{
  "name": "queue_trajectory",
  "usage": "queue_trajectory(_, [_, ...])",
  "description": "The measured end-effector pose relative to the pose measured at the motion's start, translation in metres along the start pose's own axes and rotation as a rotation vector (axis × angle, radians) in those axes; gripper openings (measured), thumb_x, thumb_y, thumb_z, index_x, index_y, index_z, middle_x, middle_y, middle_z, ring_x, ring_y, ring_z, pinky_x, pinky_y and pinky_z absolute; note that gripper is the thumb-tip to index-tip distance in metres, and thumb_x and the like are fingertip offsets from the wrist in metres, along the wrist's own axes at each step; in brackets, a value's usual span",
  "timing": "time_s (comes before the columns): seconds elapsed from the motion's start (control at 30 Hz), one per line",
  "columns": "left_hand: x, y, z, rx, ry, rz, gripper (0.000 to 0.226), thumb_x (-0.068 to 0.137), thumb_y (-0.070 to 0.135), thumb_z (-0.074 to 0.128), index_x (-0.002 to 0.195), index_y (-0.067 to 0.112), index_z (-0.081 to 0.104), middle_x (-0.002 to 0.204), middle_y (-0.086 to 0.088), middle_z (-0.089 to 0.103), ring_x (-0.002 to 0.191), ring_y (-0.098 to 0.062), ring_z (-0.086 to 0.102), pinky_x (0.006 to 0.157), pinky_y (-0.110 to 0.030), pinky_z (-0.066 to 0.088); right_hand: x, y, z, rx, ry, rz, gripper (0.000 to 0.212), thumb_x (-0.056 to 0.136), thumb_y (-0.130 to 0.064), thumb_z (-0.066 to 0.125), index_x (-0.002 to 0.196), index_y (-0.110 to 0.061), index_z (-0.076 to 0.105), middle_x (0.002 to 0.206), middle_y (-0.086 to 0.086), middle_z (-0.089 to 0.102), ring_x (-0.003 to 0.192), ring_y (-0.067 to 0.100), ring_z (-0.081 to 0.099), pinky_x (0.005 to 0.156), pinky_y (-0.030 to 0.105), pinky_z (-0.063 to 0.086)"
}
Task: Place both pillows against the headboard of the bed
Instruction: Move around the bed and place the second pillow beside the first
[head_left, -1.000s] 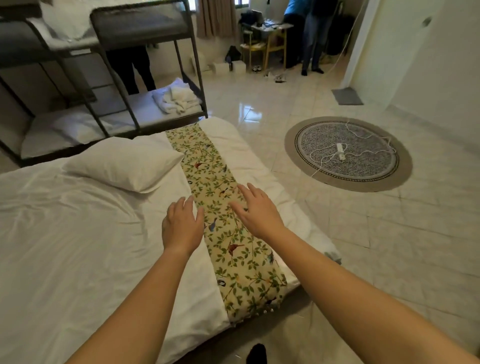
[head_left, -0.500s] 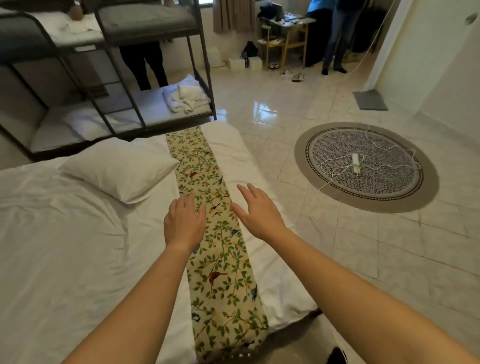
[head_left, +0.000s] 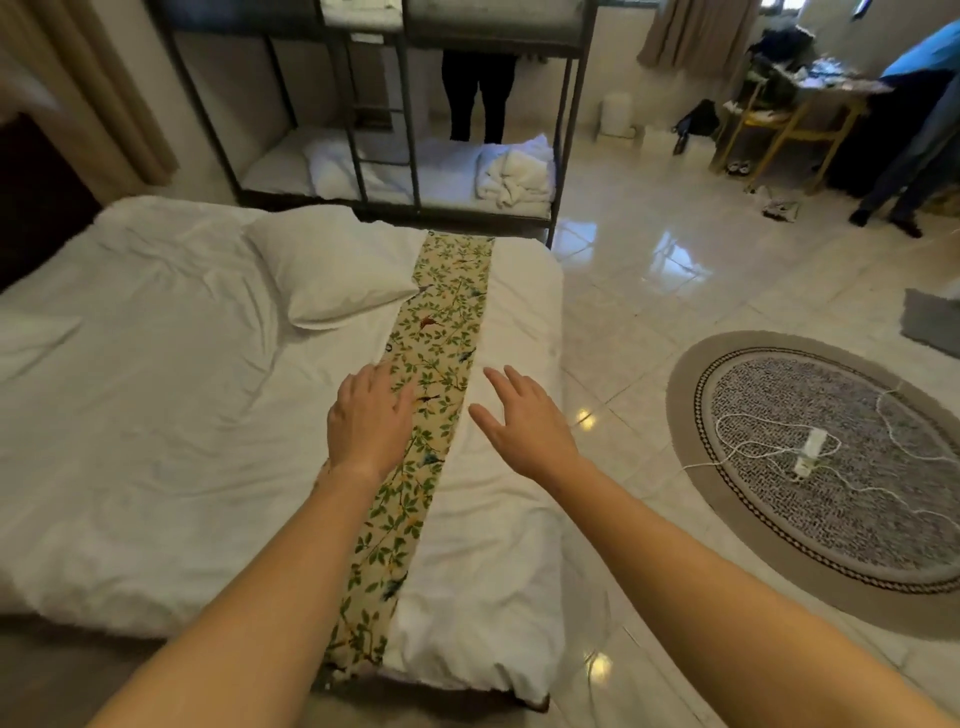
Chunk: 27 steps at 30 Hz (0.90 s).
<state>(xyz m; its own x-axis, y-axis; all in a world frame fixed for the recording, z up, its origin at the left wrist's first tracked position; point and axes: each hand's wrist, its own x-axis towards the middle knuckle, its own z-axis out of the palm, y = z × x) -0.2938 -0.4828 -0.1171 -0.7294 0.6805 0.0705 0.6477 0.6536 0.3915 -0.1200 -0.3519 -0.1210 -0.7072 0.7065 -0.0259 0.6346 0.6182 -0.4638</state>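
Note:
A white pillow (head_left: 332, 270) lies on the white bed (head_left: 156, 426), near the far side and beside the floral runner (head_left: 431, 364) that crosses the bed's foot. A second white shape (head_left: 31, 338) shows at the left edge; whether it is the other pillow I cannot tell. The dark headboard (head_left: 36, 208) stands at the far left. My left hand (head_left: 369, 421) hovers over the sheet at the runner's left edge, fingers apart, holding nothing. My right hand (head_left: 519, 421) is spread just right of the runner, also holding nothing. Both hands are well short of the pillow.
A metal bunk bed (head_left: 395, 156) with folded white linen stands just beyond the bed; a person's legs (head_left: 478, 98) are behind it. A round rug (head_left: 831, 467) with a white power strip and cable lies on the tiled floor at right. Another person (head_left: 914, 140) stands by a cluttered table.
The view has swung left, bringing the headboard and more of the bed into sight. Both hands have stayed open and spread over the runner area, and the pillow has not moved.

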Motion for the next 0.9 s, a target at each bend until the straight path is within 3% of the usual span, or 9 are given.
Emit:
queue_trajectory(0.27, [-0.003,0.033,0.013,0.037,0.012,-0.059,0.058,0.106,0.048,0.032,0.155,0.018,0.041,0.159,-0.004,0.043,0.147,-0.026,0.035,0.117,-0.047,0.033,0.032,0.029,-0.017,0.020,0.019,-0.074,0.072,0.100,-0.069,0.031,0.162,-0.034,0.022,0.170,0.003,0.023,0.155,0.028,0.022,0.123,0.052,0.025])
queue_trajectory(0.53, [0.023,0.065,0.028,0.051,0.027,-0.158,0.062,0.106,0.052,0.029,0.158,0.021,0.036,0.165,-0.002,0.035,0.153,-0.024,0.027,0.122,-0.047,0.028,0.085,0.054,-0.033,0.041,-0.005,-0.163,0.072,0.101,-0.066,0.034,0.162,-0.029,0.026,0.169,0.004,0.026,0.154,0.027,0.024,0.122,0.050,0.026])
queue_trajectory(0.9, [0.085,0.174,0.075,0.015,0.113,-0.324,0.064,0.104,0.055,0.028,0.159,0.022,0.036,0.166,-0.003,0.034,0.154,-0.025,0.025,0.122,-0.051,0.029,0.181,0.151,-0.090,0.052,-0.098,-0.336,0.072,0.099,-0.070,0.032,0.161,-0.034,0.026,0.170,0.002,0.024,0.154,0.026,0.023,0.123,0.049,0.026])
